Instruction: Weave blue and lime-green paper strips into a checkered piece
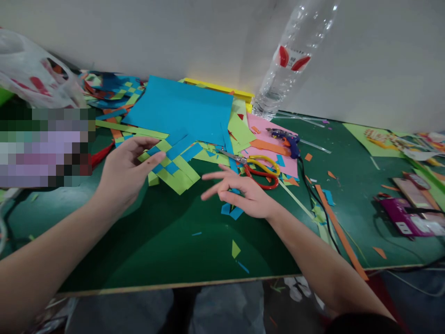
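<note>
My left hand (125, 171) pinches the left edge of a woven mat of blue and green paper strips (175, 167) lying on the green table (156, 241). The mat's blue strips run back into a large blue paper sheet (181, 109). My right hand (239, 190) hovers just right of the weave with its fingers spread and nothing in it. Red and yellow scissors (259, 169) lie right behind that hand. Small blue scraps (231, 211) sit under its palm.
A clear plastic bottle (292, 60) stands by the wall. A blue glue gun (288, 139) lies on pink paper (269, 139) with its black cord trailing forward. An orange strip (339, 229), purple packets (405, 218), a plastic bag (33, 72) and more woven pieces (111, 90) surround the work.
</note>
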Demonstrator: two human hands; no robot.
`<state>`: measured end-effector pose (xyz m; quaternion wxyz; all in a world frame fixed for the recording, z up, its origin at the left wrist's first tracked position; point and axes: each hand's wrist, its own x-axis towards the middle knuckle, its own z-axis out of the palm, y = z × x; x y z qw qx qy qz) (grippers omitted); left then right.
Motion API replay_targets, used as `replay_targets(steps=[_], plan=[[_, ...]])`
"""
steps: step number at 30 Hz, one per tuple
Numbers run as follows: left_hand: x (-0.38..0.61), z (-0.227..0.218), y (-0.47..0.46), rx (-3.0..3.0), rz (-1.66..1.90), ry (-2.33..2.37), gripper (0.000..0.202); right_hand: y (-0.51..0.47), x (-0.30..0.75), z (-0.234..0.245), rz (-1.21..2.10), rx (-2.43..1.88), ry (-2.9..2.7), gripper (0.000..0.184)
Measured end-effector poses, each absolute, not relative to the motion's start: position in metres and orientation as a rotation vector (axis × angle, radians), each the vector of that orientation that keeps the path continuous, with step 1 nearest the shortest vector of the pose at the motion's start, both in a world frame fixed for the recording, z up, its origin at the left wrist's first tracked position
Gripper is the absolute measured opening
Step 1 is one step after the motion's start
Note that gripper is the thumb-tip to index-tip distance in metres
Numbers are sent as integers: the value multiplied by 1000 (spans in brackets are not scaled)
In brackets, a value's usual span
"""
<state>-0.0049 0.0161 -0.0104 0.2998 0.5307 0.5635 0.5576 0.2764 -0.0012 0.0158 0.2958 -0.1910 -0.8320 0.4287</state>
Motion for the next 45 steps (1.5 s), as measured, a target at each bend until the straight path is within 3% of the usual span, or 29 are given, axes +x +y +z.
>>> replay_targets(steps=[4, 7, 9, 15, 20, 26, 31, 39, 43, 45], plan=[[-7, -11, 17, 1370, 1506, 1466, 35, -3, 276, 11, 1417, -528, -2082, 24], [-7, -12, 18, 1361, 1529, 1446, 35, -2, 277, 8, 1312, -707, -2060, 24], [-7, -12, 18, 1361, 1538, 1441, 35, -1, 278, 5, 1069, -849, -2147, 24], [-4, -8, 17, 1290, 1564, 1432, 33, 3, 279, -4, -91, -1232, -2374, 29], [0, 0, 16, 1186, 1610, 1420, 30, 8, 284, -5, -426, -1285, -2228, 24], [4, 6, 16, 1080, 1657, 1341, 33, 12, 289, -5, -418, -1304, -2249, 26], [4, 6, 16, 1025, 1657, 1307, 33, 13, 286, -5, -208, -1231, -2356, 24], [8, 2, 12, 1060, 1544, 1312, 27, 2, 276, 0, -43, -1054, -2466, 29], [3, -5, 11, 1228, 1446, 1344, 32, 6, 279, -3, -89, -1123, -2476, 37], [1, -8, 10, 1319, 1387, 1360, 35, 7, 280, -4, -54, -1135, -2468, 32]])
